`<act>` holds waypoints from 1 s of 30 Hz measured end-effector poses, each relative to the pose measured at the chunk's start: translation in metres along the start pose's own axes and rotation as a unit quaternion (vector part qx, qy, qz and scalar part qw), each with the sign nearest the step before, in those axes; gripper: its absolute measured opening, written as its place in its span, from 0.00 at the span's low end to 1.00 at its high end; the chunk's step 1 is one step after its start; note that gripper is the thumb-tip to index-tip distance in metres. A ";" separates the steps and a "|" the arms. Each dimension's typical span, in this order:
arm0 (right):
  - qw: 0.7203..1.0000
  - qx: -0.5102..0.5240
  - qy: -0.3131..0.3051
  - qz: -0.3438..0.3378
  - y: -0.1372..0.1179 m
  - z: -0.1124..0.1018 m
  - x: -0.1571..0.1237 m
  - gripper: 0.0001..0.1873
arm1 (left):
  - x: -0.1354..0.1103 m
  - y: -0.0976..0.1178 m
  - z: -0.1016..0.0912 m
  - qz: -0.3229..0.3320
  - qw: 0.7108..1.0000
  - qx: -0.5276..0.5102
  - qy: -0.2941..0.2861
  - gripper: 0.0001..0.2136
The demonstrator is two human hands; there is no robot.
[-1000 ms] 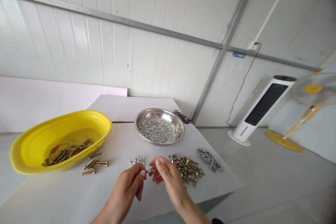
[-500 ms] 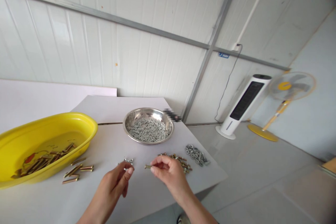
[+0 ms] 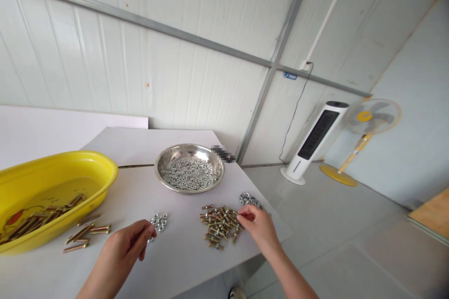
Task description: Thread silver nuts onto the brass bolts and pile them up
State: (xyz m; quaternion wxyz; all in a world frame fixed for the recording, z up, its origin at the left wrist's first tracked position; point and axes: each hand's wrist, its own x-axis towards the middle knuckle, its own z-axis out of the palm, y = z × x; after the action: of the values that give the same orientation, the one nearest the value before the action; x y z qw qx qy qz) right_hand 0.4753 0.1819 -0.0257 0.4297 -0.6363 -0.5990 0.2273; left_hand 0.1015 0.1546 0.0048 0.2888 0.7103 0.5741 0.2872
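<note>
My left hand [image 3: 122, 247] is closed in a pinch beside a small cluster of silver nuts [image 3: 160, 222] on the table. What its fingertips hold, if anything, is hidden; a nut shows just below them. At the right edge of a pile of brass-coloured bolts [image 3: 218, 224], several with nuts on their shanks, my right hand [image 3: 258, 225] pinches a bolt [image 3: 236, 214], mostly covered by the fingers. Behind that hand lies a heap of silver nuts [image 3: 248, 199], partly hidden.
A steel bowl [image 3: 157, 173] of nuts stands behind the piles. On the left is a yellow tub [image 3: 101, 187] with long bolts inside, and several loose bolts [image 3: 82, 233] beside it. A blurred dark object [image 3: 223, 154] lies by the bowl. The white table's [image 3: 175, 261] right edge runs past the nuts.
My right hand has moved right with its bolt, from near my left hand to the bolt pile, uncovering much of the pile. My left hand sits lower and farther left; the view shifted slightly.
</note>
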 end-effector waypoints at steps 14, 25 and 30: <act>0.998 0.031 -0.054 -0.001 0.002 -0.004 -0.005 0.10 | -0.001 0.006 0.015 0.017 1.000 0.006 -0.013 0.19; 0.991 0.056 -0.104 -0.061 -0.074 0.052 -0.022 0.07 | -0.016 -0.005 0.012 0.071 0.993 0.094 -0.005 0.10; 0.982 0.018 -0.145 -0.115 -0.100 0.095 -0.030 0.08 | -0.011 -0.032 -0.032 -0.027 0.969 0.232 0.080 0.09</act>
State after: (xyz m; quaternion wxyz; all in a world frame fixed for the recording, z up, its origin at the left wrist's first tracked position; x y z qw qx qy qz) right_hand 0.3367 0.1708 -0.0003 0.3726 -0.5154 -0.7202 0.2770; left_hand 0.0549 0.1524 0.0019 0.0774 0.7168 0.6652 0.1941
